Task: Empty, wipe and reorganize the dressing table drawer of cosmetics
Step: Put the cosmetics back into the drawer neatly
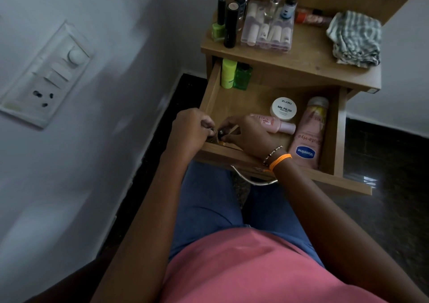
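- The wooden bench [308,63] has a striped cloth [356,39] near its right edge and bottles at its back left corner.
- The drawer [337,126] is pulled out under the bench's front edge.
- A pink Vaseline tube [310,138] lies along the drawer's right side.
- A white nail polish jar [283,108] sits mid-drawer.
- At the drawer's front left corner, the left hand [190,126] and right hand [249,135] each pinch something small in curled fingers; I cannot tell what.
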